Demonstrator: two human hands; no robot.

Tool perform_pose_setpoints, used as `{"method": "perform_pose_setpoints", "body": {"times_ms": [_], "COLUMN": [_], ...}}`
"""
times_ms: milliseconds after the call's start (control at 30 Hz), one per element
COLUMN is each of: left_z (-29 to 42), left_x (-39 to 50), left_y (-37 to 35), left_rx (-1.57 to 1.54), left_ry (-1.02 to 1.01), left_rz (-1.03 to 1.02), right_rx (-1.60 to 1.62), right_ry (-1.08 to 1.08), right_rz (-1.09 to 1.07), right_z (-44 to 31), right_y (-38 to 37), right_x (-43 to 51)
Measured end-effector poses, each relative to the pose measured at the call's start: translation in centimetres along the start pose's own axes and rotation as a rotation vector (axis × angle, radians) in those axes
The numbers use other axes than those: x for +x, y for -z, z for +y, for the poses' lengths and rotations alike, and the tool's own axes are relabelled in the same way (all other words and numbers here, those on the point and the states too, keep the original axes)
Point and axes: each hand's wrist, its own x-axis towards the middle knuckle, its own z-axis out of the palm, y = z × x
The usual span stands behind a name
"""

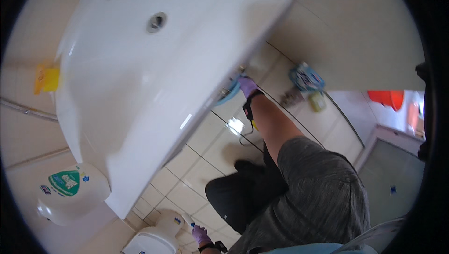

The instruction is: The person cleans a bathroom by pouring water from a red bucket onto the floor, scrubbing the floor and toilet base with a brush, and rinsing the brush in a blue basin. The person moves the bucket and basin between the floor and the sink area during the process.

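My right hand (247,85), in a purple glove, reaches down below the sink's front edge. Its fingers are at the rim of a light-blue basin (229,96) and seem to grip it, though the sink and the glove hide part of them. Metal fittings (241,68) show just beside these fingers. At the bottom of the view, my left hand (200,235), also gloved in purple, is closed around the blue end of a slim white tool (188,219), perhaps a brush. A white ceramic sink (196,43) fills the upper left, with its drain (156,21) visible.
Beyond my right forearm, a blue printed packet (306,78) and a yellowish-green block (317,101) sit on the tiled floor. A white toilet (152,240) stands at lower left. On the sink's left side are a large white jug (72,192) and a yellow packet (48,79). An orange bucket (387,99) appears far right.
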Motion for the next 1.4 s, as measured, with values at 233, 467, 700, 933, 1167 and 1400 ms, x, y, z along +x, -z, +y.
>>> {"method": "perform_pose_setpoints", "body": {"times_ms": [233,467,700,933,1167,1400], "left_z": [5.4,10.9,11.8,12.5,12.2,11.4], "left_x": [-10.7,-20.1,-21.2,-19.6,-17.7,-14.9], "left_y": [7.4,13.5,15.4,12.9,11.5,11.5], "left_rx": [0.177,0.231,0.010,-0.058,-0.141,-0.013], "left_ry": [-0.003,-0.087,-0.155,-0.148,-0.237,-0.167], "left_rz": [-0.122,-0.120,-0.243,-0.279,-0.357,-0.288], "right_rx": [0.062,-0.062,0.274,0.201,0.483,0.396], "right_ry": [-0.071,0.010,-0.126,0.225,0.157,0.218], "right_rz": [0.064,0.084,0.096,-0.025,-0.040,-0.136], "right_z": [-4.0,-14.3,-25.3,-33.4,-36.6,-40.8], "right_y": [10.2,20.2,28.5,31.3,30.5,26.9], "right_x": [-17.3,-36.6,-55.4,-68.4,-72.4,-74.7]}}
